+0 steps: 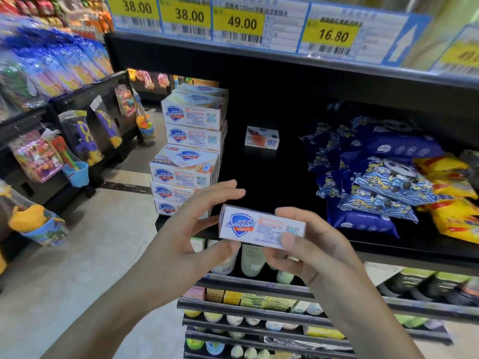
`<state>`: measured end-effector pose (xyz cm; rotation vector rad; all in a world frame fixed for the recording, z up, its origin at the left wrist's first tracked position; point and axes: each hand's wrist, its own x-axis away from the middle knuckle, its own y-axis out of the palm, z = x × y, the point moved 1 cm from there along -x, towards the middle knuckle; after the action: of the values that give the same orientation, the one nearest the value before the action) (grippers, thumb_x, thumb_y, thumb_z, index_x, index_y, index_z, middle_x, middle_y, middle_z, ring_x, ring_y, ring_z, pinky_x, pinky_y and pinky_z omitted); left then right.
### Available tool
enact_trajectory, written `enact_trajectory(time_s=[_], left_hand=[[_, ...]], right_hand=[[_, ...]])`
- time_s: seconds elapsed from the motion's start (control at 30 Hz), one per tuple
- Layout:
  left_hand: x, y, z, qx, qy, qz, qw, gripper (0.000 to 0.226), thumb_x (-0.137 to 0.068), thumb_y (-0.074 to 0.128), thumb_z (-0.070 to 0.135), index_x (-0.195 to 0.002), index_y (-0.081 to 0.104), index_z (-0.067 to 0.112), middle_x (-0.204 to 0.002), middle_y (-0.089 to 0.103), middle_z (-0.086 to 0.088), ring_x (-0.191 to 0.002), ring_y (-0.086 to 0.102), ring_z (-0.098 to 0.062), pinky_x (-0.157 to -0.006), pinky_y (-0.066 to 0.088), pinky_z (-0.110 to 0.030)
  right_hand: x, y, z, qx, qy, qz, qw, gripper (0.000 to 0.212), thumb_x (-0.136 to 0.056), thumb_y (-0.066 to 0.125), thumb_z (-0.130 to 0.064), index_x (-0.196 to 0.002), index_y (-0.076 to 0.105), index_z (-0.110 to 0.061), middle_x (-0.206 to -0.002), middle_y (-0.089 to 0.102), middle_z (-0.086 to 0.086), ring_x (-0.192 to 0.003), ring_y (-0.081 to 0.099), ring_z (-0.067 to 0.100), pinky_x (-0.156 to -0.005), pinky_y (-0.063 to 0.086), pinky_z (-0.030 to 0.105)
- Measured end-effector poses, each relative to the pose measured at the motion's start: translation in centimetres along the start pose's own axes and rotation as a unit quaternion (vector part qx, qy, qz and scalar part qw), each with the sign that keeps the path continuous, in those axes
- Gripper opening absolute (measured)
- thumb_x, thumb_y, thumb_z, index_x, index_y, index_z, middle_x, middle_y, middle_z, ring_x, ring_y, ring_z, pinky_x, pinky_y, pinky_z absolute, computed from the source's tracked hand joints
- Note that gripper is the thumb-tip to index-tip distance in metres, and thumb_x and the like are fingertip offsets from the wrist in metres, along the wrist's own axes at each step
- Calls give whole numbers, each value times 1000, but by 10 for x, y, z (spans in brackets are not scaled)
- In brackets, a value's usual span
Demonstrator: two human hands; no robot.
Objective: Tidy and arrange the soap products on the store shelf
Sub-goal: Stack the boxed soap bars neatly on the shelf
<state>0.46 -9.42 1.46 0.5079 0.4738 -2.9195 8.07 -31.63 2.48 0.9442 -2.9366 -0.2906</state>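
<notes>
Store aisle, head view. Both hands hold one Safeguard soap box (pixel 261 226) level in front of the black shelf (pixel 272 177): the left hand (pixel 191 229) pinches its left end, the right hand (pixel 308 244) curls round its right end. A stack of soap boxes (pixel 190 151) fills the shelf's left edge; a lone small box (pixel 261 137) sits farther back; blue wipe packs (pixel 370 177) and yellow packs (pixel 451 193) lie at right. Price tags (pixel 241 23) line the shelf above. Toy racks (pixel 77 130) flank the tiled floor (pixel 85 268).

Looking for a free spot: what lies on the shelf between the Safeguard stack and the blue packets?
Head view: only a small lone box, far back, between stack and blue packets; otherwise bare shelf.
</notes>
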Motion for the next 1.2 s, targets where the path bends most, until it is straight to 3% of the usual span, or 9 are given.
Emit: enact_trajectory(time_s=[0.17,0.33,0.47,0.57,0.7,0.83,0.97,1.07,1.2], left_hand=[[-1,1,3,5,-22,-4,1000,49,-89,79,23,-132,62,37,-134,69,9,-128,62,-18,-97,55,-26],[-2,2,6,12,-22,2,1000,40,-90,75,22,-127,63,34,-127,72,9,-123,65,-16,-97,52,-21],[-3,5,7,25,-35,13,999,37,-91,74,27,-125,64,36,-125,74,13,-120,67,-13,-97,51,-18],[-4,6,6,51,-55,19,997,34,-93,73,30,-125,65,36,-123,75,11,-118,70,-13,-99,54,-23],[-5,9,6,99,-97,24,990,30,-92,74,32,-121,70,35,-119,77,6,-112,73,-15,-95,57,-24],[-7,10,4,109,-145,34,983,25,-86,72,44,-111,75,41,-110,80,7,-103,76,-12,-88,61,-33],[-8,9,6,121,-182,33,975,34,-78,69,58,-109,76,46,-106,81,9,-93,74,-1,-80,54,-30],[-8,9,8,136,-211,33,967,39,-72,70,62,-105,78,44,-104,81,7,-84,71,3,-73,54,-27],[-8,9,6,128,-238,19,963,37,-77,79,67,-106,78,44,-105,81,6,-83,71,1,-66,56,-20]], right_hand=[[0,1,0,18,22,-6,1000,45,-85,72,-47,-125,70,-26,-124,73,9,-91,75,28,-79,61,36],[1,-2,1,91,26,-7,995,51,-85,64,-65,-128,67,-40,-126,73,1,-102,75,28,-82,62,39],[3,-3,2,116,-22,19,993,51,-82,65,-65,-130,63,-45,-130,70,-5,-113,71,18,-90,61,32],[6,-4,2,152,-92,32,984,65,-82,73,-59,-141,52,-44,-142,60,-15,-124,65,14,-97,59,35],[10,0,2,256,-176,31,950,78,-86,78,-44,-152,37,-46,-156,47,-9,-140,51,18,-107,48,44],[13,3,2,362,-228,5,904,82,-89,82,-18,-152,40,-47,-167,23,-12,-152,33,16,-108,48,43],[14,5,3,404,-255,-5,879,73,-88,80,-4,-144,53,-44,-167,23,-11,-148,37,8,-109,43,20],[12,6,3,376,-254,11,891,59,-89,77,-1,-129,67,-42,-165,29,-13,-140,49,11,-104,43,14],[10,7,6,290,-223,9,931,50,-90,73,4,-120,73,-37,-160,39,-13,-140,51,17,-99,53,25]])
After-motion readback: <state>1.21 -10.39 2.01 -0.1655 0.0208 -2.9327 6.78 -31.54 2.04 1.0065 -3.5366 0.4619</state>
